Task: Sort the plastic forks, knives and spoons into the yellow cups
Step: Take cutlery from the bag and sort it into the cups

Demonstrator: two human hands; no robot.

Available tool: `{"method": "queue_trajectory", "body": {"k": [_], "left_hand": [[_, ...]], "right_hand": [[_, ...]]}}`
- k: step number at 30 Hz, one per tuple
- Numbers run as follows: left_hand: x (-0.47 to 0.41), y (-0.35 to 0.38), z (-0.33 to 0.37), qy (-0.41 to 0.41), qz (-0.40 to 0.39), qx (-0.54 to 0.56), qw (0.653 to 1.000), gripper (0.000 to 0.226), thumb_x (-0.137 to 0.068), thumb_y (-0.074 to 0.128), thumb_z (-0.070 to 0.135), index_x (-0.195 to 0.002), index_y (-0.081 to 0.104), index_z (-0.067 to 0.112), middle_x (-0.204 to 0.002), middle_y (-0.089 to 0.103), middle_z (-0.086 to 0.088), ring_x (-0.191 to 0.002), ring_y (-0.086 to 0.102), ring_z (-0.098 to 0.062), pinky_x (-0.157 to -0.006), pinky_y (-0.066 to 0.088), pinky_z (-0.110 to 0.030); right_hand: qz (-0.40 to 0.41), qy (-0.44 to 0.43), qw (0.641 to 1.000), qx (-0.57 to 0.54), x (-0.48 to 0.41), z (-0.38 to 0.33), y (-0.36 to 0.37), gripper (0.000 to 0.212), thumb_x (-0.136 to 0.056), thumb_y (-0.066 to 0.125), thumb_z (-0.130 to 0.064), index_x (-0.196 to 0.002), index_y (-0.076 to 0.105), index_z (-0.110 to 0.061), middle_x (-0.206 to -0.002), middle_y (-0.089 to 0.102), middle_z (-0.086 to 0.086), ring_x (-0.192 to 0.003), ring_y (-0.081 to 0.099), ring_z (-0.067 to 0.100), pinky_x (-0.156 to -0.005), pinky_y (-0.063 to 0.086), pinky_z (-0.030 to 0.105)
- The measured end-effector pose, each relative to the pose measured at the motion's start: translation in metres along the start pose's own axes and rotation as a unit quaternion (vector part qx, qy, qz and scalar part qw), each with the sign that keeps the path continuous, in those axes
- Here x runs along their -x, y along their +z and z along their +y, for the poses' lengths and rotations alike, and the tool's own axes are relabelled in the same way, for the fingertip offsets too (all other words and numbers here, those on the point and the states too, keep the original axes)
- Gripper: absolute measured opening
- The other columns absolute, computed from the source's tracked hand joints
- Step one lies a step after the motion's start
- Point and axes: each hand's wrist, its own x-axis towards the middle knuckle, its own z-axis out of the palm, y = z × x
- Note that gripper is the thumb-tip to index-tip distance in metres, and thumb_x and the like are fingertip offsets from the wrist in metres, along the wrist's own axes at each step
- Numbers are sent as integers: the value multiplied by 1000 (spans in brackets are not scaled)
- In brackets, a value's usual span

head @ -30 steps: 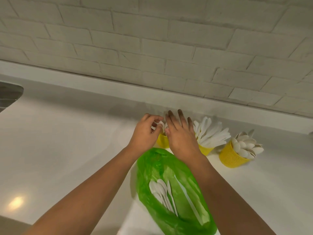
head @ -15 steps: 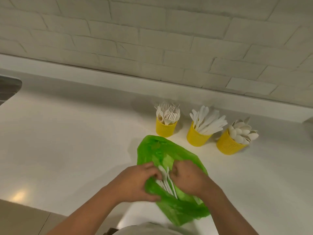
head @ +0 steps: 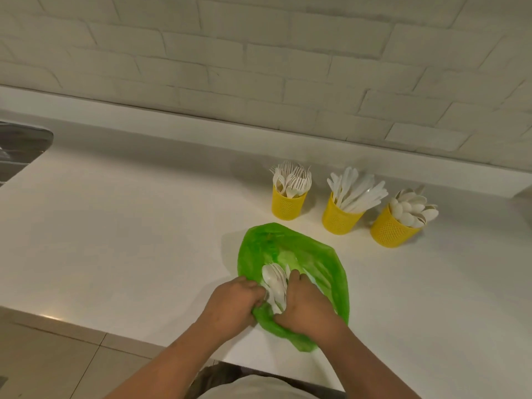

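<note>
Three yellow cups stand in a row near the wall: the left cup (head: 288,204) holds white forks, the middle cup (head: 339,218) holds knives, the right cup (head: 390,230) holds spoons. In front of them a green plastic bag (head: 313,260) lies on the white counter. A bunch of white spoons (head: 275,280) lies on the bag between my hands. My left hand (head: 231,305) grips the bag's near edge beside the bunch. My right hand (head: 305,305) is closed around the bunch's handles and the bag.
The white counter (head: 129,226) stretches left to a metal sink (head: 20,151) at the left edge. A brick wall (head: 259,67) rises behind the cups. The counter's front edge runs just below my hands, with tiled floor (head: 57,364) beyond it.
My hands left the fork cup at the back and came down to the near end of the green bag, where they closed around the white spoons and the bag's edge.
</note>
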Motion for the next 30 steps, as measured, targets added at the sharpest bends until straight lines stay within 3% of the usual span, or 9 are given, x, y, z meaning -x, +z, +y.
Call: {"method": "queue_trajectory", "body": {"k": [3, 8, 12, 17, 20, 22, 24, 28, 30], "left_hand": [[3, -2, 0, -28, 16, 13, 999, 45, -49, 87, 19, -79, 58, 34, -68, 62, 16, -66, 54, -7, -45, 40, -23], [10, -10, -16, -14, -13, 26, 999, 48, -62, 89, 26, -106, 77, 39, -94, 75, 13, -90, 67, -17, -64, 55, -28], [11, -23, -8, -13, -81, 44, 996, 49, -82, 74, 48, -130, 66, 40, -117, 71, 11, -109, 60, -14, -82, 50, -27], [5, -38, -5, -85, -212, 124, 966, 89, -70, 68, 78, -148, 47, 41, -116, 64, 11, -105, 60, -11, -88, 52, -29], [2, -44, -5, -116, -237, 121, 957, 81, -78, 56, 81, -148, 40, 43, -113, 64, 9, -106, 60, -15, -92, 51, -34], [0, -44, -3, -133, -213, 118, 961, 57, -91, 42, 75, -134, 51, 38, -89, 61, 10, -91, 58, -17, -84, 52, -36], [-4, -43, -1, -138, -168, 75, 973, 48, -101, 32, 65, -116, 58, 28, -81, 60, 5, -82, 61, -21, -77, 53, -38], [-10, -40, 1, -142, -144, -12, 979, 26, -99, 49, 46, -114, 56, 26, -99, 68, -1, -88, 64, -25, -72, 51, -34], [-12, -41, 2, -150, -152, -20, 977, 28, -95, 57, 44, -118, 55, 28, -101, 66, 1, -94, 64, -24, -69, 43, -31]], "right_hand": [[8, 7, 1000, 12, 0, -2, 2, 84, -75, 71, -65, -130, 38, -10, -123, 51, 8, -114, 57, 27, -83, 46, 33], [14, 35, 999, 8, -3, 0, 2, 64, -77, 75, -29, -127, 39, -10, -122, 54, 12, -106, 62, 29, -70, 41, 29], [23, 54, 998, -11, -5, 3, 2, 54, -80, 69, -17, -126, 41, -10, -117, 62, 11, -102, 67, 31, -68, 43, 30], [22, 37, 989, -141, -9, 15, 0, 42, -89, 67, -24, -124, 51, -7, -116, 64, 8, -102, 63, 26, -71, 39, 25], [26, 21, 968, -247, -7, 22, -9, 31, -94, 64, -20, -122, 54, -17, -112, 62, 0, -92, 60, 13, -67, 42, 22], [4, 5, 948, -319, -4, 28, -17, 30, -94, 65, -21, -122, 55, -25, -112, 66, -3, -94, 61, 6, -70, 45, 15], [-6, 7, 912, -411, -1, 33, -25, 33, -85, 68, -28, -117, 60, -26, -104, 68, -9, -97, 63, 11, -77, 46, 22], [39, -9, 835, -549, 2, 40, -48, 16, -71, 61, -15, -85, 67, -11, -83, 65, 1, -87, 56, 22, -79, 42, 32], [71, -40, 760, -644, 6, 42, -65, 10, -78, 53, 1, -86, 59, -1, -80, 62, 13, -81, 58, 29, -74, 46, 37]]}}
